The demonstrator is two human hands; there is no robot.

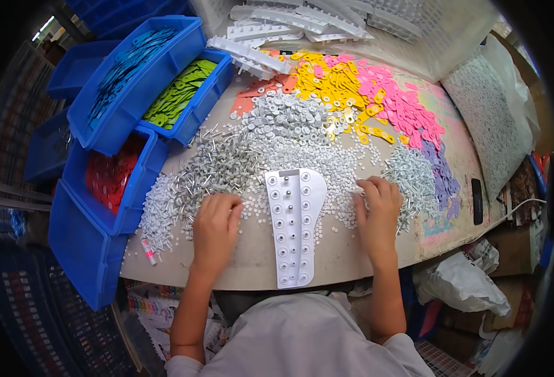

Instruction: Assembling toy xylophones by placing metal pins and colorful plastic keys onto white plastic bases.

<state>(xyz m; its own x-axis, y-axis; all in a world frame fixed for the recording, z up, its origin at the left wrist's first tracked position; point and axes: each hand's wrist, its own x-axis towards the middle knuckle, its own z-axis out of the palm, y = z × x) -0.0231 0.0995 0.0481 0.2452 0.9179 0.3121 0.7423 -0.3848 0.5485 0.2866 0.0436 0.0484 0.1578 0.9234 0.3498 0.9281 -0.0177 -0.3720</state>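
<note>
A white plastic jig [318, 196] lies at the table's near edge between my hands. Round white pieces sit in its two outer rows; small metal studs stand along its middle channel. My left hand [217, 220] is left of it, fingers curled together at the near edge of a heap of silver metal pins [217, 164]; anything in the fingertips is hidden. On the other side my right hand [380, 210] bends over scattered small white discs [343, 188], thumb and forefinger tips apart, nothing visible between them. Pale, small stemmed pieces [412, 182] are heaped beside that hand.
Blue bins [110, 254] at left hold blue, green and red flat tabs. Yellow tabs [333, 78], pink tabs [402, 107] and purple tabs [437, 169] lie behind grey round caps [286, 116]. More white jigs [289, 25] stand at the back. A black phone-like object [477, 201] lies right.
</note>
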